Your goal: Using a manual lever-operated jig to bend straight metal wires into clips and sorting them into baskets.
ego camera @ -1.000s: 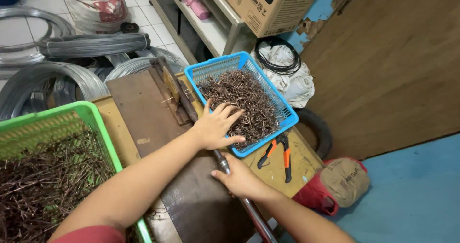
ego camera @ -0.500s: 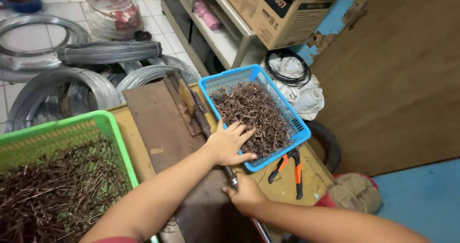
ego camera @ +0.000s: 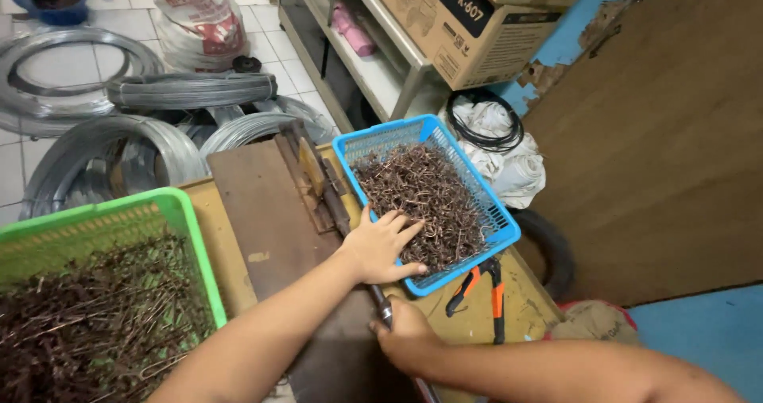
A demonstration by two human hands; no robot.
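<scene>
Left hand lies flat and loose on the bent wires in the blue basket; right hand, just below the basket, clenches the lever. Keep fingers clear of it.

Two bare forearms, left hand, right hand, no sleeves

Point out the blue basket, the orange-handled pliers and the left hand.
blue basket (ego camera: 509, 230): head view, right rim.
orange-handled pliers (ego camera: 496, 298): head view, right handle.
left hand (ego camera: 380, 248): head view, back of the hand.
</scene>
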